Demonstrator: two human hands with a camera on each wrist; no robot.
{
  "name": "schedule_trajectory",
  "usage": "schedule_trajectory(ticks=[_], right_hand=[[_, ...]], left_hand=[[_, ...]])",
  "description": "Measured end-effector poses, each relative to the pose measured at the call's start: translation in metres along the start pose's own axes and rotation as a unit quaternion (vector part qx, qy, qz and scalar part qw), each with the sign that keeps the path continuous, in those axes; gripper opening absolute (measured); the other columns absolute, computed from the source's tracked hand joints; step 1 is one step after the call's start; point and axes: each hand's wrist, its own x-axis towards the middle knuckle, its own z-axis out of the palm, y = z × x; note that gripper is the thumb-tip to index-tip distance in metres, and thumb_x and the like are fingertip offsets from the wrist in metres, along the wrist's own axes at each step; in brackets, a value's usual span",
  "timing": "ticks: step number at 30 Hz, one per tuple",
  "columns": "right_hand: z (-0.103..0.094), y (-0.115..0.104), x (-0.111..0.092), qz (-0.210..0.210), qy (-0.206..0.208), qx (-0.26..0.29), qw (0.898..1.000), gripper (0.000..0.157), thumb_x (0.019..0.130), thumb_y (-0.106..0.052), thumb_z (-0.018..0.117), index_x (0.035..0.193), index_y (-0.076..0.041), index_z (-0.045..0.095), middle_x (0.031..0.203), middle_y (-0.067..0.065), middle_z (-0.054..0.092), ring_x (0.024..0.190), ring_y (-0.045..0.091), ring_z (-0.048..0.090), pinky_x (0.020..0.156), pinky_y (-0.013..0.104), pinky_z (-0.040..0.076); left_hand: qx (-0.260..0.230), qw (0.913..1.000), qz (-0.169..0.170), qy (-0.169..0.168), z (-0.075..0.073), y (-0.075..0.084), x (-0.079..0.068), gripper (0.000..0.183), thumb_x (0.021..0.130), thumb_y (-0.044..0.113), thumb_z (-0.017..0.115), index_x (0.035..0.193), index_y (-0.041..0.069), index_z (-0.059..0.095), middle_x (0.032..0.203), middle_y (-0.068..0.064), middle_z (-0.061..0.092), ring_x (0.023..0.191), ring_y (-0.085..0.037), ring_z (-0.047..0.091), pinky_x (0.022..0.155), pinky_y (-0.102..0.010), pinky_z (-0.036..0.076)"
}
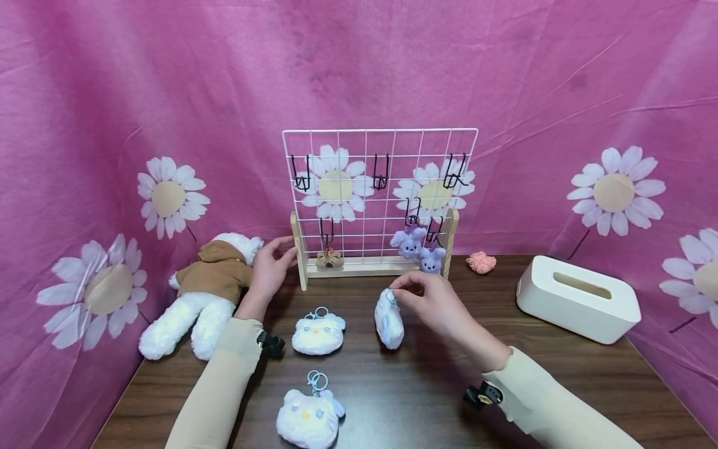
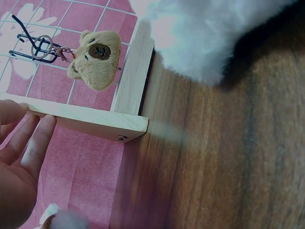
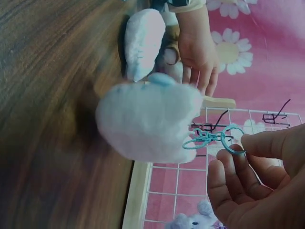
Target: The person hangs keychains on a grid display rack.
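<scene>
My right hand [image 1: 434, 302] pinches the blue key ring [image 3: 233, 139] of a white plush cat-head keychain [image 1: 389, 324], which hangs below the fingers in front of the display rack. My left hand [image 1: 270, 271] holds the left wooden post [image 1: 301, 259] of this white wire-grid rack, thumb on one side and fingers on the other in the left wrist view. Two more white cat-head keychains, a rear one [image 1: 318, 335] and a front one [image 1: 310, 419], lie on the table. From the rack's black hooks hang a brown bear keychain [image 2: 100, 59] and two purple plush keychains [image 1: 409, 243].
Black hooks along the upper grid, such as the middle one [image 1: 381, 174], carry nothing. A white plush toy in a brown hoodie [image 1: 215, 271] lies beside my left arm. To the right are a pink fluffy item [image 1: 481, 262] and a white tissue box [image 1: 578, 308]. A pink curtain [image 1: 533, 93] stands behind.
</scene>
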Motion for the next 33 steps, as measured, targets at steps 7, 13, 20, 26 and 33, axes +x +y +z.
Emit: schedule_trajectory(ticks=[7, 13, 20, 26, 33], right_hand=[[-0.011, -0.002, 0.002, -0.001, 0.01, -0.015, 1.0, 0.008, 0.107, -0.015, 0.077, 0.111, -0.014, 0.084, 0.11, 0.006, 0.083, 0.088, 0.013, 0.066, 0.073, 0.022, 0.057], [-0.023, -0.003, 0.004, -0.006, 0.023, -0.034, 0.999, 0.009, 0.107, -0.015, 0.077, 0.112, -0.013, 0.083, 0.103, 0.005, 0.081, 0.086, 0.014, 0.062, 0.069, 0.022, 0.052], [-0.039, -0.007, 0.007, -0.005, 0.034, -0.032, 0.999, 0.011, 0.107, -0.019, 0.077, 0.115, -0.013, 0.083, 0.11, 0.008, 0.081, 0.089, 0.017, 0.062, 0.071, 0.022, 0.053], [-0.052, -0.011, 0.01, -0.003, 0.043, -0.022, 0.999, 0.012, 0.107, -0.018, 0.078, 0.116, -0.011, 0.083, 0.109, 0.009, 0.082, 0.09, 0.016, 0.064, 0.07, 0.018, 0.055], [-0.068, -0.012, 0.011, 0.012, 0.055, -0.044, 0.997, 0.013, 0.109, -0.024, 0.077, 0.117, -0.015, 0.083, 0.09, 0.004, 0.076, 0.073, 0.011, 0.063, 0.066, 0.025, 0.051]], left_hand=[[-0.002, 1.0, -0.003, 0.002, 0.0, 0.001, 0.001, 0.037, 0.112, 0.003, 0.067, 0.148, -0.007, 0.067, 0.141, -0.034, 0.072, 0.112, -0.022, 0.075, 0.095, -0.024, 0.072], [-0.002, 1.0, -0.004, -0.002, 0.0, 0.0, 0.001, 0.038, 0.112, 0.004, 0.067, 0.148, -0.007, 0.067, 0.143, -0.033, 0.071, 0.121, -0.036, 0.074, 0.098, -0.028, 0.072], [-0.002, 1.0, -0.008, -0.002, 0.0, 0.002, -0.001, 0.038, 0.112, 0.004, 0.067, 0.148, -0.007, 0.066, 0.142, -0.033, 0.071, 0.111, -0.021, 0.074, 0.091, -0.016, 0.071], [0.01, 0.9999, -0.005, -0.003, 0.0, 0.002, -0.001, 0.038, 0.112, 0.005, 0.067, 0.149, -0.007, 0.066, 0.144, -0.032, 0.071, 0.111, -0.017, 0.073, 0.092, -0.015, 0.07], [0.014, 0.9999, -0.004, 0.0, 0.001, 0.001, -0.001, 0.038, 0.112, 0.004, 0.067, 0.148, -0.006, 0.067, 0.143, -0.032, 0.071, 0.118, -0.027, 0.074, 0.094, -0.021, 0.072]])
